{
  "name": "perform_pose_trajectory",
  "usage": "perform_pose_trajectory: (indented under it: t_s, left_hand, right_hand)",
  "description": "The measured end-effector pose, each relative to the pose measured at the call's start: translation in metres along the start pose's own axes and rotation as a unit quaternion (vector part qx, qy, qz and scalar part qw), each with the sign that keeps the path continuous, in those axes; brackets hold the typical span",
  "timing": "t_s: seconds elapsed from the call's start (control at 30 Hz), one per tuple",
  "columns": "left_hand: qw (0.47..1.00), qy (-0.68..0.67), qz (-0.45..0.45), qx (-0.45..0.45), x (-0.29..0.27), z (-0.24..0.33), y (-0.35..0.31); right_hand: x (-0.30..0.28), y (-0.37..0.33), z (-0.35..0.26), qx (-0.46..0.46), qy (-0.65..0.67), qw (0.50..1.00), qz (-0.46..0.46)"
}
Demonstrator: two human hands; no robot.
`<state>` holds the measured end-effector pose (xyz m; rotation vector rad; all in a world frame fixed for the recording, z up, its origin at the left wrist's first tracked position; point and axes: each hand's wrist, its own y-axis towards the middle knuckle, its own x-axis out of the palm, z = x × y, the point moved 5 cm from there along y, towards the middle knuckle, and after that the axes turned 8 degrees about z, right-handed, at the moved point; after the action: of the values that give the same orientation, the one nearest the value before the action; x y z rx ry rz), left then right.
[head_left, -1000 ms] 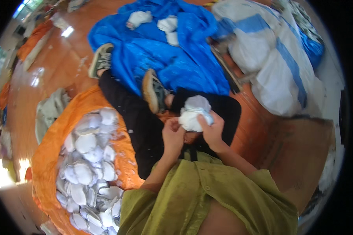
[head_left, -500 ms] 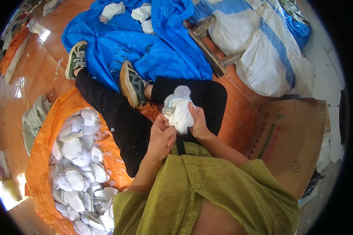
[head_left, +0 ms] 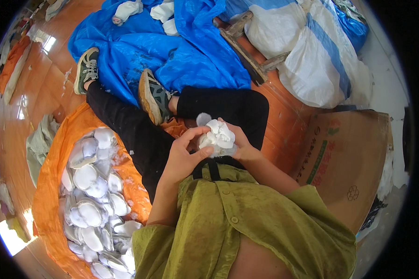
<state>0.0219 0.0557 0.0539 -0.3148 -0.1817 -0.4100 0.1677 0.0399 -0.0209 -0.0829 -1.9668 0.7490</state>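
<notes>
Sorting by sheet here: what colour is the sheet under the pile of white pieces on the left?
Orange sheet, under the white pieces; clearest in the head view.

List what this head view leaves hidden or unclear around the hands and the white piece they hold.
- White piece: its underside is covered by the right hand and the left hand.
- Right hand's fingers: hidden behind the piece.
- Pile of white pieces on the orange sheet: cut off at the lower edge.
- Cardboard box: contents out of sight.

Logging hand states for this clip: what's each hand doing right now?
Left hand: closed, fingertips pinching the crumpled white fabric piece.
Right hand: closed around the same white fabric piece, cupping it from the right.
</notes>
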Motion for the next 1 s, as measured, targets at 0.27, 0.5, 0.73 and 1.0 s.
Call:
perform_pose_trajectory:
  t_s: [0.27, 0.5, 0.73, 1.0]
  left_hand:
    - [0.988, 0.138, -0.06, 0.034, 0.008, -0.01, -0.001]
    - [0.994, 0.096, -0.036, 0.033, 0.015, -0.009, 0.0]
    - [0.941, 0.307, 0.026, 0.141, 0.03, -0.011, 0.001]
    - [0.911, 0.333, 0.101, 0.22, 0.042, 0.004, -0.003]
  right_hand:
    - [-0.037, 0.011, 0.011, -0.011, -0.029, 0.996, -0.087]
    - [-0.026, 0.002, -0.001, -0.127, -0.141, 0.975, -0.117]
    - [-0.048, 0.012, 0.019, 0.101, 0.113, 0.986, -0.065]
    - [-0.046, 0.006, 0.011, -0.01, 0.021, 0.998, 0.057]
